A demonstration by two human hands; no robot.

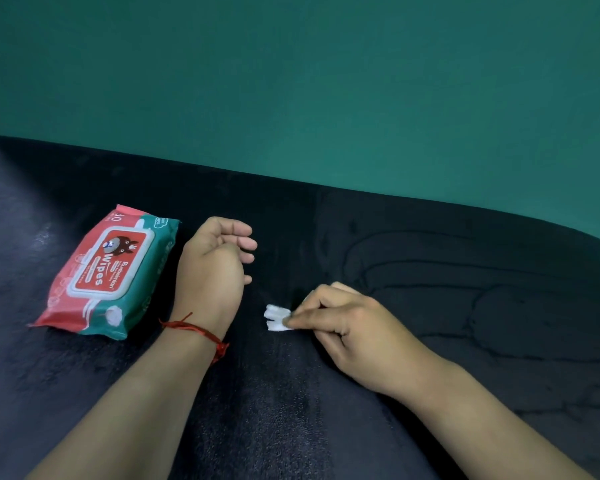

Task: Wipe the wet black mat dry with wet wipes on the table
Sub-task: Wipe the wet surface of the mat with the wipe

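Fingers and thumb of the right hand [343, 323] pinch a small crumpled white wet wipe [276, 318] low against the dark black fabric mat [430, 306]. The left hand [215, 261], with a red thread bracelet [201, 332] at the wrist, rests loosely curled, holding nothing. Just beside it lies a red and green plastic pack of wipes [106, 273], on the mat before a green wall [326, 81].

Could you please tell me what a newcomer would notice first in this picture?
The red and green wipes pack stands out most, lying on the left of the black mat, lid closed. Next is the small white wipe near the middle, pinched by the right hand. The left hand, a red thread round its wrist, is between them, fingers loosely curled, holding nothing.
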